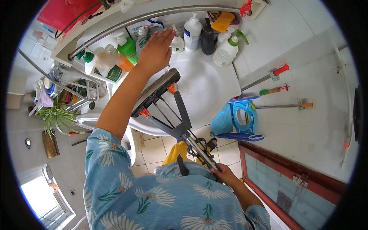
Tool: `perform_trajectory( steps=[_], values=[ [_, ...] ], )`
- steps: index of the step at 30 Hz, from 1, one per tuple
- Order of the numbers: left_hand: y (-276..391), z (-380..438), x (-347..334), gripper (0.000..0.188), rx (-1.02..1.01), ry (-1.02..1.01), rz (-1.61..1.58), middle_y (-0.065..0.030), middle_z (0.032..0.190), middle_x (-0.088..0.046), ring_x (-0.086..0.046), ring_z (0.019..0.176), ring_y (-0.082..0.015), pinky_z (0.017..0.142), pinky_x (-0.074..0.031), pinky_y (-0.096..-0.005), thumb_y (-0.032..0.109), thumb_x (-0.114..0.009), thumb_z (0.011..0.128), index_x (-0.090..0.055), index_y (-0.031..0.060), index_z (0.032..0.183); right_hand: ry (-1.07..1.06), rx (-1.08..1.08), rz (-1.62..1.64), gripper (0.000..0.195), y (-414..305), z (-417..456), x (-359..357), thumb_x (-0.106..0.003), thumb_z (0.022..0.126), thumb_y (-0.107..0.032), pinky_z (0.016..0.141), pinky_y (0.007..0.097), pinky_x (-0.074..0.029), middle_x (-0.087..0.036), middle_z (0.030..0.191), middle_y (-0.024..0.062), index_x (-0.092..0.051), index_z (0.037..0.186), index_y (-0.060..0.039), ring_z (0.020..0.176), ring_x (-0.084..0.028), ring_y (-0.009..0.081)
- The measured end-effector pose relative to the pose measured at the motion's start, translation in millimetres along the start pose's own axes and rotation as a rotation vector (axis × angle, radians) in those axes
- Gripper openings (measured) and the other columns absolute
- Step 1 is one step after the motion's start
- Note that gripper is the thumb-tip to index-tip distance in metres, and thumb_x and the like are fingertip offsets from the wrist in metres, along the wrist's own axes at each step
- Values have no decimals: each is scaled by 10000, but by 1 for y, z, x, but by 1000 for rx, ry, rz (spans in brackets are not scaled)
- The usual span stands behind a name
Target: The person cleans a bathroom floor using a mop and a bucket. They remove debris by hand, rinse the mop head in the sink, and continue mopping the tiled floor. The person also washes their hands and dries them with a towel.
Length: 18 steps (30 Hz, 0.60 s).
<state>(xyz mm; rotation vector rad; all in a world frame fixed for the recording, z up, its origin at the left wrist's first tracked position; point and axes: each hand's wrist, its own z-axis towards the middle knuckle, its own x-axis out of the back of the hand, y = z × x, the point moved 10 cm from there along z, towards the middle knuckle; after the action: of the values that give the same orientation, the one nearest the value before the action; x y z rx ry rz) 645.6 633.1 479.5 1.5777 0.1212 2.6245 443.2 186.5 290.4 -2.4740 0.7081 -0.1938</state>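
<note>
My left hand (156, 53) reaches over the back of the white washbasin (208, 83), palm down with straight fingers and the thumb slightly apart. It hides whatever lies directly beneath it, and no object shows in its grasp. Low at my body, my right hand (225, 174) is closed around the metal pole of a sponge mop (181, 129). The mop tilts upward, with its grey sponge head (161, 83) over the basin's left part. Orange clips join the head to its dark frame.
Pump bottles, including a green one (128, 49) and a white one (192, 33), line the basin's back edge below a curved metal rail (161, 13). A spider plant (59, 115) hangs left. A blue toilet seat (243, 116) and a red-framed door (273, 166) are right.
</note>
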Motion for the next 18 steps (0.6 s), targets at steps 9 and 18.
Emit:
perform_trajectory(
  steps=[9,18],
  values=[
    [-20,-4,37,382,18,101,-118,-131,1265,-611,-539,1223,-268,1080,-348,-406,184,-608,904,-571,58,1262,179,104,-47,367,-30,3,16,-643,895,-343,594,300,-448,-589,734,51,-593,1016,0,660,-566,141],
    [45,-196,-41,129,686,-102,-927,-36,851,-658,-614,838,-127,832,-491,-271,93,-720,850,-637,21,918,434,290,-78,290,-32,-15,33,-645,888,-254,673,323,-461,-603,791,78,-602,1023,-2,718,-555,159]
  ],
)
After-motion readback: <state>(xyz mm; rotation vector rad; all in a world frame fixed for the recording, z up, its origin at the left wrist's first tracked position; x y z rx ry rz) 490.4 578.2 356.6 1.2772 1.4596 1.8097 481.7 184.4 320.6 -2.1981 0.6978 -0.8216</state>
